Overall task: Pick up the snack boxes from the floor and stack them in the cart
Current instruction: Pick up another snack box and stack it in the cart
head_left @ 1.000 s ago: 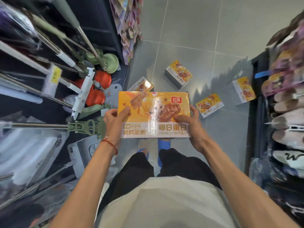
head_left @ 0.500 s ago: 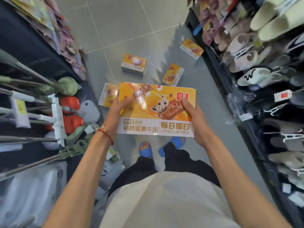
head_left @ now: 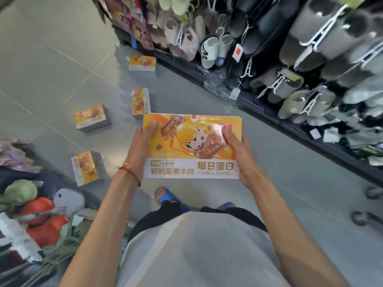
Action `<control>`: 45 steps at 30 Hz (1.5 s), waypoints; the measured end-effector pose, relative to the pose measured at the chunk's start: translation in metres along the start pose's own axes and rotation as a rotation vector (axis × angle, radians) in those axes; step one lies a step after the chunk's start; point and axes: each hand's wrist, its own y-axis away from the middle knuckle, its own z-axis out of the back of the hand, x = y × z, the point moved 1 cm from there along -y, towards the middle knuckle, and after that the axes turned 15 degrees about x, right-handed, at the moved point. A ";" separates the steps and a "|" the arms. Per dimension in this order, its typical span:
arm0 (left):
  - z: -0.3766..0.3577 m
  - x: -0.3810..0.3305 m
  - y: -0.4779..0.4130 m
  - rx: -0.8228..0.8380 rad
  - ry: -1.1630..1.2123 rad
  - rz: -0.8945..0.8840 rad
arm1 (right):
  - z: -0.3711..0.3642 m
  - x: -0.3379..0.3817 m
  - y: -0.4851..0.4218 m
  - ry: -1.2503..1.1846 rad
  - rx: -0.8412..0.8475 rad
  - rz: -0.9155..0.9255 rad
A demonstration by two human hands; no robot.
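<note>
I carry a flat orange snack box [head_left: 191,151] at waist height above the grey floor. My left hand [head_left: 141,148] grips its left edge, thumb on top. My right hand [head_left: 238,156] grips its right edge the same way. Several more orange snack boxes lie on the floor: one by my left foot [head_left: 87,167], one further left [head_left: 92,118], one just beyond the held box [head_left: 140,103], and one near the slipper shelf [head_left: 142,62]. Two small dark wheels [head_left: 360,217] show at the right edge; the cart itself is out of view.
A low dark shelf with hanging slippers [head_left: 290,65] runs along the right of the aisle. At the lower left stands a rack of mops and red and green cleaning tools [head_left: 39,216]. My blue sandals [head_left: 165,196] stand on the floor tiles.
My view has swung to the right: the slipper shelf now fills the upper right and the floor boxes have shifted left. Both hands keep the same hold on the box.
</note>
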 end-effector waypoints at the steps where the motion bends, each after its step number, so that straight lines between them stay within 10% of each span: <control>1: -0.022 0.004 -0.005 0.032 -0.007 0.008 | 0.020 0.001 0.012 -0.010 -0.022 0.012; 17: -0.335 0.093 -0.060 0.460 -0.406 0.238 | 0.278 -0.025 0.182 -0.362 -0.452 0.173; 45: -0.765 0.237 -0.135 1.211 -0.993 0.544 | 0.480 -0.038 0.321 -1.004 -1.282 0.421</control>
